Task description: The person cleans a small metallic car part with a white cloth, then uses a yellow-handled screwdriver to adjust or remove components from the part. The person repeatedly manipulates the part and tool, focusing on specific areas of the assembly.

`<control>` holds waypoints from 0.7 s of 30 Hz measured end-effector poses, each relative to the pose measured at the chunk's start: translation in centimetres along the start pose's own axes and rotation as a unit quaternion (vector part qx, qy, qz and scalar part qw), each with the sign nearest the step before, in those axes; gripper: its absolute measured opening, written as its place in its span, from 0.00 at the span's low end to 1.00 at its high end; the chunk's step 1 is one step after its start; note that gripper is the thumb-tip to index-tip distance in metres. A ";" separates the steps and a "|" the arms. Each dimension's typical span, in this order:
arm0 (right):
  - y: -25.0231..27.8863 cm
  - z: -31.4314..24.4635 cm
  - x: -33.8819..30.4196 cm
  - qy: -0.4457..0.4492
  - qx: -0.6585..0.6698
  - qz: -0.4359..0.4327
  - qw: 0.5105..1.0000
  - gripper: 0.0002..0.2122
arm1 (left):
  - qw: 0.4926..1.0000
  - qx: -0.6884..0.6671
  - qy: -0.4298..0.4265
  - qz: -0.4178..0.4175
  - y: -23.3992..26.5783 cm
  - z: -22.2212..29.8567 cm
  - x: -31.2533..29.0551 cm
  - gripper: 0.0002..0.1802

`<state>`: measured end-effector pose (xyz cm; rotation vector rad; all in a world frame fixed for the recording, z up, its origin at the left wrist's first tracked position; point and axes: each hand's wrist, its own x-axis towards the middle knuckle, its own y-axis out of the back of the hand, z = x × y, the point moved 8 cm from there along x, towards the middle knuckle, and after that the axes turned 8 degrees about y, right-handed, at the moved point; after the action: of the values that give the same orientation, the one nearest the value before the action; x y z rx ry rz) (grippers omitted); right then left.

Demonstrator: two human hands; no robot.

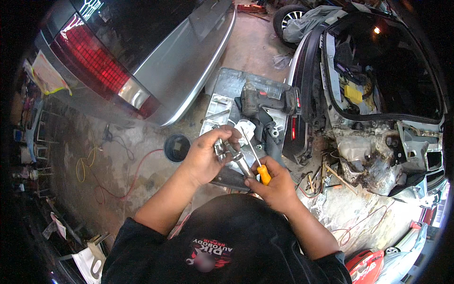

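Observation:
My left hand point(207, 156) is closed around shiny chrome metal pieces point(219, 149), which look like sockets or a tool head; the fingers partly hide them. A yellow-handled screwdriver point(264, 175) is gripped in my right hand point(279, 187), its thin shaft pointing up and away to the left. That same hand also pinches the near end of a chrome rod-like tool point(242, 164), whose far end reaches the left hand's fingers. Just beyond both hands, a black cordless impact driver point(265, 102) lies on a worktop point(232, 78) among grey and black parts.
A silver vehicle with a red tail light point(97, 64) stands at the left. On the right is a partly stripped car body point(326, 71) with its rear open. A black bucket point(177, 147) and a red hose point(135, 175) are on the floor. A wheel point(289, 19) lies at the back.

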<state>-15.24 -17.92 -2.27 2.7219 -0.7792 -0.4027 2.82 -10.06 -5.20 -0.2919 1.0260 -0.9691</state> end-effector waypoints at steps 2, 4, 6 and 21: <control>0.0 -0.8 0.2 -0.014 -0.005 -0.020 1.000 0.16 | 0.999 -0.025 0.003 0.021 0.4 0.1 -0.2 0.16; 0.0 -0.6 0.3 -0.025 -0.005 -0.035 0.999 0.16 | 0.998 -0.042 0.009 0.045 1.1 0.0 0.0 0.16; -0.2 0.8 0.1 -0.034 0.003 -0.045 0.998 0.16 | 0.996 -0.049 0.016 0.077 3.0 -0.4 0.3 0.16; 1.7 5.9 -1.3 -0.113 -0.019 0.013 0.993 0.15 | 0.942 0.215 0.030 0.256 13.9 -5.5 2.3 0.15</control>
<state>-19.06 -19.72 -6.94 2.6570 -0.8535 -0.7210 6.21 -2.73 -17.98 0.3591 0.8554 -0.6999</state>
